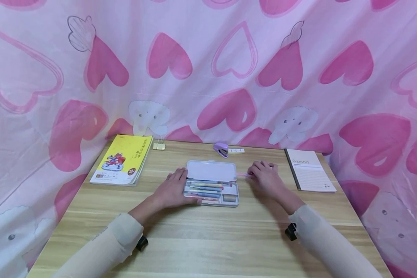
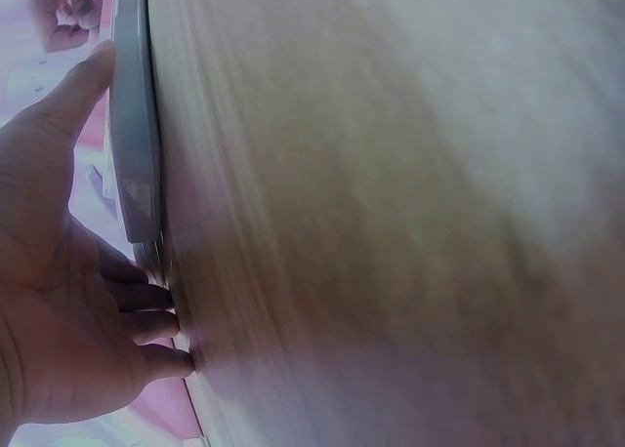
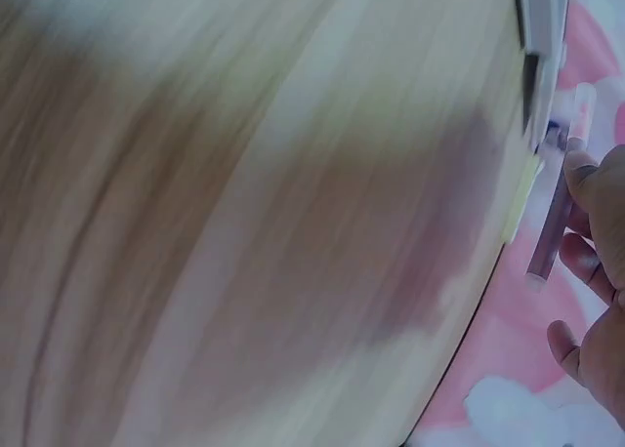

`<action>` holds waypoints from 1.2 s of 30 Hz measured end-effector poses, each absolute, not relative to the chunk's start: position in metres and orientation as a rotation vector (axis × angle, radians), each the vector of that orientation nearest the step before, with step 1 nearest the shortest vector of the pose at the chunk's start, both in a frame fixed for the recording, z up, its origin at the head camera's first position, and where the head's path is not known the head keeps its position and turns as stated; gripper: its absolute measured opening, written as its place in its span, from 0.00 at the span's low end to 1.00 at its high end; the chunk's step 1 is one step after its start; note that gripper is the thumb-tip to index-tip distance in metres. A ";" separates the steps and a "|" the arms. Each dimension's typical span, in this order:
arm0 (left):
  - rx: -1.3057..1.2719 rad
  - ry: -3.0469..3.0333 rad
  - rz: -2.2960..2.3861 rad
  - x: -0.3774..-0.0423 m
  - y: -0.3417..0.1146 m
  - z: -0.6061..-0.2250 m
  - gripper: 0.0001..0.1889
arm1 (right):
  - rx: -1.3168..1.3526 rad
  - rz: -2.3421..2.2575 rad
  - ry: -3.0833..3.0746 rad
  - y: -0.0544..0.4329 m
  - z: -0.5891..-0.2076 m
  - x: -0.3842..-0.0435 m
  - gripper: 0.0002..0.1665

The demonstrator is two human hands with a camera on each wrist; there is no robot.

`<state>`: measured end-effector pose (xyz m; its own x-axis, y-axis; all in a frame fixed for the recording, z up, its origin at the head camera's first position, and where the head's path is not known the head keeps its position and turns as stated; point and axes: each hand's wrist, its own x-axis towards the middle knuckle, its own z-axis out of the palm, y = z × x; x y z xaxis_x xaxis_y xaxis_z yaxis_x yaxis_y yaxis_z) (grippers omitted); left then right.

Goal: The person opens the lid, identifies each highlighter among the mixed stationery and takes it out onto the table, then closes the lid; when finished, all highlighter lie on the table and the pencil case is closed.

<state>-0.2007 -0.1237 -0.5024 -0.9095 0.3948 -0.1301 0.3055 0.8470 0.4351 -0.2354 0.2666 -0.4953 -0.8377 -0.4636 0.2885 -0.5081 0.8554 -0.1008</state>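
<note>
A white pencil case (image 1: 211,205) lies on the table with its lid (image 1: 211,170) raised toward the back. Several pens (image 1: 205,188) and a small brownish block (image 1: 229,198) are inside it. My left hand (image 1: 172,189) rests against the left end of the case, its thumb along the front edge and its other fingers extended beside the lid. In the left wrist view, fingertips (image 2: 176,364) touch the table. My right hand (image 1: 266,177), right of the case, pinches a slim pink pen (image 3: 562,203) between thumb and fingers, above the tabletop.
A yellow-covered book (image 1: 125,158) lies at the left, with a gold binder clip (image 1: 159,145) beside it. Behind the case are a purple stapler (image 1: 221,150) and a white strip (image 1: 237,151). A notebook (image 1: 312,172) lies at the right. A heart-patterned curtain (image 1: 208,77) hangs behind.
</note>
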 end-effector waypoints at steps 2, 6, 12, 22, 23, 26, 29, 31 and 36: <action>0.540 2.812 0.613 -0.200 -0.124 -0.502 0.74 | 0.724 0.257 -2.780 0.274 -0.500 -0.237 0.09; 0.529 2.805 0.609 -0.200 -0.123 -0.501 0.74 | 0.702 0.241 -2.788 0.287 -0.507 -0.240 0.07; 0.530 2.804 0.611 -0.200 -0.123 -0.502 0.74 | 0.678 0.220 -2.837 0.297 -0.512 -0.240 0.03; 0.530 2.799 0.599 -0.200 -0.123 -0.503 0.74 | 0.664 0.189 -2.907 0.301 -0.520 -0.240 0.04; 0.525 2.796 0.597 -0.201 -0.123 -0.503 0.74 | 0.665 0.191 -2.906 0.302 -0.520 -0.240 0.04; 0.517 2.789 0.592 -0.201 -0.122 -0.503 0.74 | 0.672 0.201 -2.901 0.302 -0.520 -0.239 0.04; 0.519 2.790 0.590 -0.202 -0.122 -0.503 0.74 | 0.679 0.208 -2.901 0.302 -0.520 -0.238 0.04; 0.521 2.790 0.586 -0.202 -0.122 -0.503 0.74 | 0.685 0.206 -2.899 0.302 -0.520 -0.238 0.04; 0.529 2.798 0.591 -0.202 -0.123 -0.504 0.75 | 0.705 0.201 -2.890 0.301 -0.520 -0.237 0.04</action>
<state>-0.2020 -0.1229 -0.5039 -0.9077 0.3921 -0.1495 0.2982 0.8534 0.4275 -0.2370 0.3013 -0.5204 -0.8760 -0.4447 0.1866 -0.4662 0.8799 -0.0918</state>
